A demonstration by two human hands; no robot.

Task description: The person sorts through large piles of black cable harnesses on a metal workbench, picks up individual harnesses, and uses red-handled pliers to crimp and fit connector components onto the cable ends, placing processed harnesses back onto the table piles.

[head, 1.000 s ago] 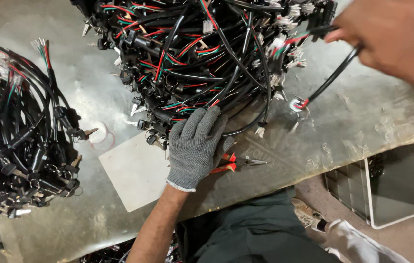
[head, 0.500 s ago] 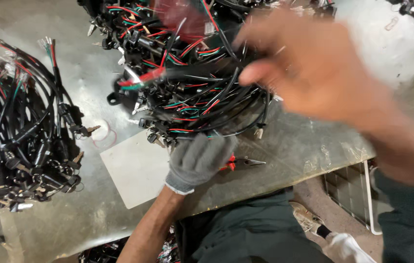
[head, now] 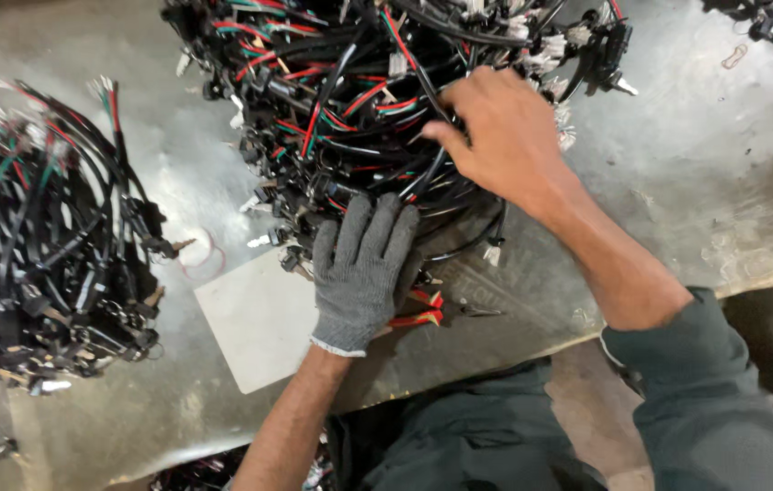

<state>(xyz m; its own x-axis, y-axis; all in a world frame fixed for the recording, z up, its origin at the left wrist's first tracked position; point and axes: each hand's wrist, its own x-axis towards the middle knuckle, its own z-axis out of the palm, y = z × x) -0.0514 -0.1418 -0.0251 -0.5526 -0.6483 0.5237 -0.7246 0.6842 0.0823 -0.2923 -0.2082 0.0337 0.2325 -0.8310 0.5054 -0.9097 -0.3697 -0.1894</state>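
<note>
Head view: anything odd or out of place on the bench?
Only small things: red-handled pliers lie half hidden under the gloved left hand, and only that hand wears a glove; the right hand is bare in the tangled wire harness pile.

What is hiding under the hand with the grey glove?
Red tool handles poke out from under the gloved left hand, on the metal table. The rest of the tool is covered.

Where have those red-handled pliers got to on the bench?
In the head view the red-handled pliers lie on the metal bench near its front edge, partly under the gloved left hand, just below the big wire bundle.
</note>
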